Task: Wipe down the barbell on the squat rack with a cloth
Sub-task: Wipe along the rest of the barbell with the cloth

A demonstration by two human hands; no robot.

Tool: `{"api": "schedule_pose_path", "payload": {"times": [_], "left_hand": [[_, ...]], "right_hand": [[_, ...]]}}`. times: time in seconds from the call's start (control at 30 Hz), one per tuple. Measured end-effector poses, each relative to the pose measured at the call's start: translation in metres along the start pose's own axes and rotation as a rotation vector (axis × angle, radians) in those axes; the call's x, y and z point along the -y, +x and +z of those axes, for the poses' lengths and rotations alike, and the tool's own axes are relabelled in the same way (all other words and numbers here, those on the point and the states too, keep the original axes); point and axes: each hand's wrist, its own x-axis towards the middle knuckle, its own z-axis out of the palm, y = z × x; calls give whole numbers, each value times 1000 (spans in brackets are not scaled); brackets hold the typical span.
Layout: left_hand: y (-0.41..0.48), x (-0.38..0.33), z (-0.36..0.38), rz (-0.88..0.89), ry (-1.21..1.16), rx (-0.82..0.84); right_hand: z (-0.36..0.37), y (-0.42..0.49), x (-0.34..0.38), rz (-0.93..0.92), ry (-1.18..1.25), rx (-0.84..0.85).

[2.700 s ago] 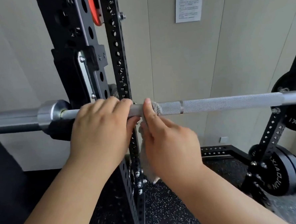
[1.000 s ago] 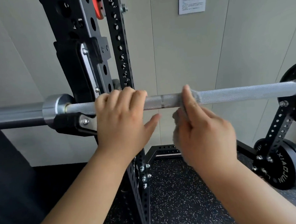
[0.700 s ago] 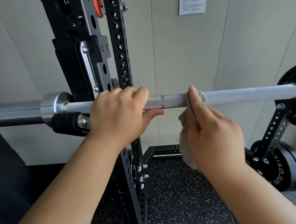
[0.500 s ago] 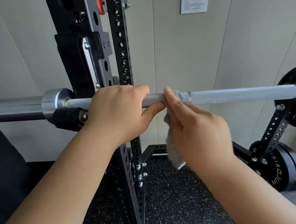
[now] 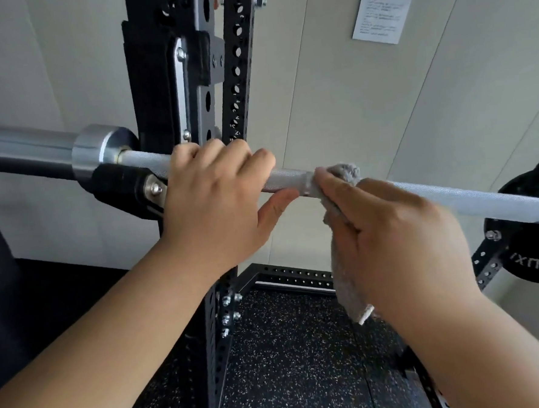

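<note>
Behind the barbell [image 5: 450, 196], black squat rack [image 5: 237, 64] with a holed upright; far beneath the barbell, speckled rubber floor [image 5: 287, 360]. Barbell itself lying in the rack's hook [image 5: 119, 187] (steel collar just left of that). Behind and below the barbell's right stretch, a black weight plate [image 5: 533, 250]. On the barbell just right of the hook, left hand [image 5: 211, 201]: fingers pressed together and curled over the top, thumb reaching underneath. Right beside it on the barbell, right hand [image 5: 396, 237] pinching a grey cloth [image 5: 345, 172] around the shaft, thumb laid along it, other fingers hidden; loose end hanging below. Above the barbell, a paper notice [image 5: 379, 8].
</note>
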Motion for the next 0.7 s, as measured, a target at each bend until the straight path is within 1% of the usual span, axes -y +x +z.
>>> {"api": "schedule_pose_path", "payload": {"times": [0.1, 0.23, 0.33, 0.37, 0.4, 0.47, 0.5, 0.57, 0.63, 0.7], "left_hand": [[0, 0, 1, -9, 8, -30], [0, -2, 4, -9, 17, -58], [0, -1, 6, -8, 7, -107], [0, -1, 7, -7, 2, -116], [0, -1, 7, -6, -4, -117], [1, -1, 7, -1, -6, -105], [2, -1, 6, 2, -3, -100], [3, 0, 5, 10, 0, -84], [6, 2, 4, 29, -13, -44], [10, 3, 2, 39, -17, -10]], "right_hand": [[-17, 15, -26, -24, 74, -15], [-29, 34, -51, -154, 236, 75], [-26, 45, -57, -139, 215, 155], [-24, 49, -57, -147, 203, 171], [-22, 51, -56, -193, 209, 177], [-16, 55, -55, -287, 247, 174], [-15, 56, -55, -298, 272, 178], [-18, 58, -60, -282, 342, 223], [-27, 57, -67, -254, 405, 309], [-27, 63, -70, -250, 431, 350]]}}
